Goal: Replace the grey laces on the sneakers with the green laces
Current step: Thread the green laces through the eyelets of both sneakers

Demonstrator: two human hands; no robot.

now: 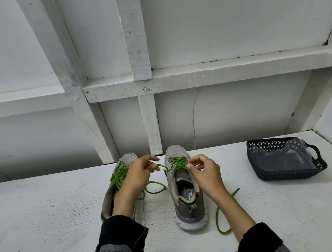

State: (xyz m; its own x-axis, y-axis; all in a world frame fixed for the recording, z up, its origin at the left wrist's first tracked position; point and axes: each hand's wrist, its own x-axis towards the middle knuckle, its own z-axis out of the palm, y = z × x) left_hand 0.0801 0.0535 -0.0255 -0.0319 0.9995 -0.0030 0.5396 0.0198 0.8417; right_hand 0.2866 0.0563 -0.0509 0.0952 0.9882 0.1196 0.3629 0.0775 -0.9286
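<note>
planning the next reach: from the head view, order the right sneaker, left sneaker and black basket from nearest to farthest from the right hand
1. right sneaker, directly under the right hand
2. left sneaker, across on the left side
3. black basket, off to the far right

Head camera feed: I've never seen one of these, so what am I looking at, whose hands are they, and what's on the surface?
There is one picture, taken by a wide-angle camera worn on a person's head, looking forward and down, so the walls bend. No machine is here: the two bare hands belong to that person. On the white table stand two grey sneakers, toes pointing away. The left sneaker carries green lacing. The right sneaker is being laced: the left hand pinches one strand of the green lace, and the right hand pinches it at the eyelets. A loose end trails on the table to the right. Farther right lies a dark mesh basket holding something in clear plastic; what it is I cannot tell.
</note>
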